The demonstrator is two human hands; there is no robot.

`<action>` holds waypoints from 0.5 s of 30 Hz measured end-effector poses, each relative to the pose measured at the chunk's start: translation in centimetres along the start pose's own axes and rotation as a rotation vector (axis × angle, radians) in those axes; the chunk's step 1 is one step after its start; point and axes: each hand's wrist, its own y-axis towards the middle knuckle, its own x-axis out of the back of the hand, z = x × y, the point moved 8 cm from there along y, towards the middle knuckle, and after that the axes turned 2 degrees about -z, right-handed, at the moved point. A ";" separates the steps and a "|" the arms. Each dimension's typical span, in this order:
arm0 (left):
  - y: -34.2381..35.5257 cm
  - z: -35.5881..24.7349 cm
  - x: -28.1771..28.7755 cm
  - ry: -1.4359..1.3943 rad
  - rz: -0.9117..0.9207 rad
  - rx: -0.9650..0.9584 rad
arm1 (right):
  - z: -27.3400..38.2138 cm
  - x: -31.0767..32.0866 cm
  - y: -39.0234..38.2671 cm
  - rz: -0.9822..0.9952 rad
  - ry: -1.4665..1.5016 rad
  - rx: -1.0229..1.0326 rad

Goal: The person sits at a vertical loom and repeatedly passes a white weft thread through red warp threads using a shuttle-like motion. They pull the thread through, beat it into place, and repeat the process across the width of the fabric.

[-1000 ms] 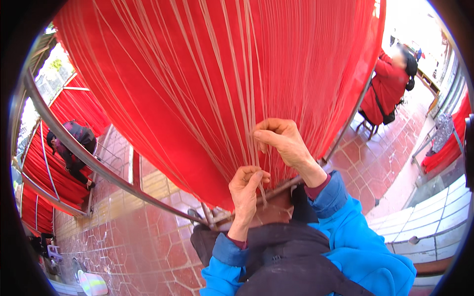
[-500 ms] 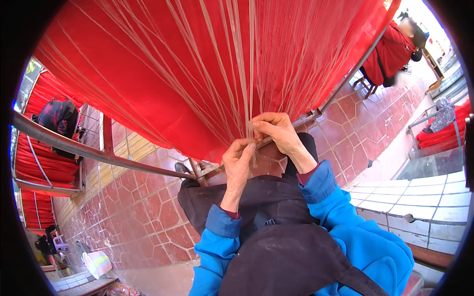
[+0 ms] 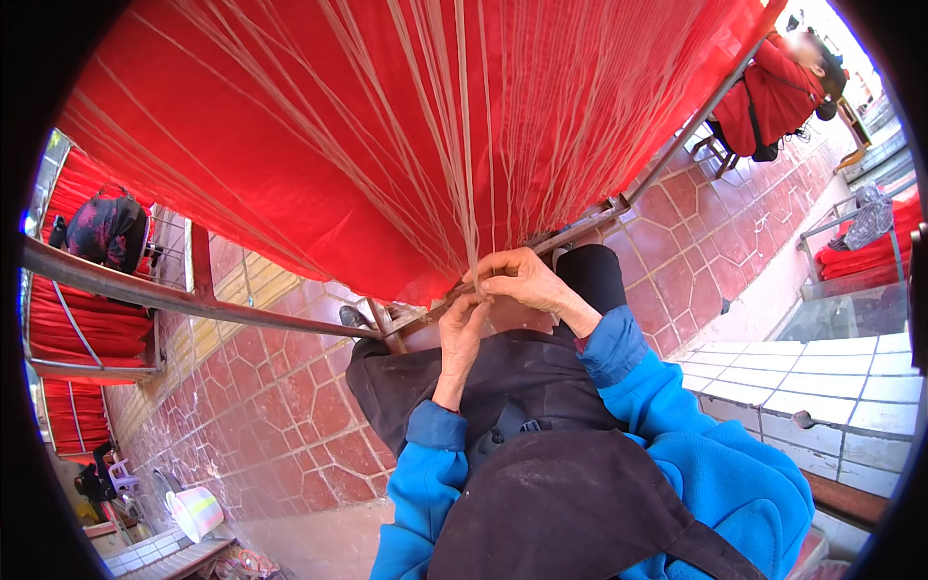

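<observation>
A wide red cloth (image 3: 251,135) fills the top of the view, with many pale threads (image 3: 464,164) fanning over it and converging at its lower edge. My right hand (image 3: 527,288) is closed, pinching the gathered threads where they come together. My left hand (image 3: 462,333) sits just below and left of it, fingers closed on the same strands, fingertips almost touching those of the right. Both hands are close to the metal frame's bar under the cloth; the ends of the strands between the fingers are mostly hidden.
Curved metal rails (image 3: 174,298) border the cloth. A person in red (image 3: 768,121) sits at upper right; a dark hunched figure (image 3: 111,227) is among red cloth racks at left. A white tiled ledge (image 3: 793,391) is at right, a pale bucket (image 3: 193,512) at lower left.
Both hands have moved closer together, the right one down and left to meet the left one's fingertips. The cloth's lower edge appears higher in view, showing more floor.
</observation>
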 end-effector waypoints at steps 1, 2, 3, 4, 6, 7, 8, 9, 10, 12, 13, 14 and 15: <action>-0.1 0.7 0.1 0.040 0.002 0.014 | -0.3 -0.1 0.0 0.003 -0.002 -0.005; -0.3 1.1 0.3 0.084 0.003 -0.019 | -0.7 -0.1 0.0 0.002 -0.012 -0.016; -0.5 2.1 0.3 0.108 0.001 0.010 | -1.1 -0.2 0.0 -0.004 -0.022 -0.028; -0.7 2.7 0.4 0.171 0.001 -0.028 | -1.5 -0.3 0.0 -0.003 -0.031 -0.036; -0.9 3.7 0.5 0.297 0.006 -0.113 | -2.5 -0.6 0.2 -0.011 -0.019 -0.044; -1.1 4.9 0.8 0.329 0.013 -0.072 | -3.5 -0.8 0.3 0.011 -0.025 -0.113; -1.3 5.6 1.0 0.372 0.018 -0.075 | -4.5 -0.9 0.2 0.032 -0.031 -0.181; -1.4 6.2 1.2 0.415 0.023 -0.080 | -4.5 -0.8 0.4 -0.002 -0.113 -0.109; -1.4 6.8 1.5 0.485 0.027 -0.061 | -5.0 -0.5 0.6 -0.044 -0.146 -0.126; -1.3 7.4 2.3 0.433 -0.013 -0.043 | -4.4 0.1 1.0 -0.139 -0.274 0.033; -1.3 7.5 2.7 0.400 -0.066 -0.015 | -4.1 0.4 1.3 -0.172 -0.299 0.084; -1.3 7.2 3.2 0.367 -0.121 -0.008 | -4.0 0.7 1.7 -0.199 -0.344 0.108; -1.1 6.9 3.4 0.277 -0.156 0.024 | -3.8 1.1 2.1 -0.234 -0.388 0.119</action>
